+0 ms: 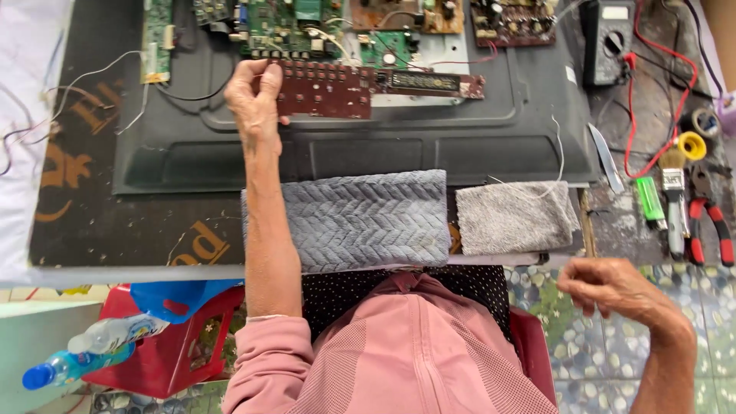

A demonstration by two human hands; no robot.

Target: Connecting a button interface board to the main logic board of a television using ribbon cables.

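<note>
One brown board point(326, 90) was held at its left end by the left hand point(253, 100), whose fingers point(268, 77) were curled over the top edge with the thumb pressed against the lower edge; the rest of the board stretched away to the right of that grip, joined to a long dark strip point(429, 81). The right hand point(609, 285) was kept well apart, off the table's near edge over the tiled floor, its fingers loosely bent together and nothing seen in them. The board was laid over the grey back panel point(460, 146) of one flat screen, on which several green boards point(284, 27) were mounted along the far edge. Two towels were counted near the body: a larger blue-grey one point(360, 218) and a smaller grey one point(514, 218) just beside it. At the right, one multimeter point(606, 42) with red leads, one knife point(606, 157), one green lighter point(650, 199), one brush point(673, 192) and one pair of red-handled pliers point(709, 215) were seen. Below the table at the left, one red stool point(153, 353) and two plastic bottles point(84, 349) were visible.
</note>
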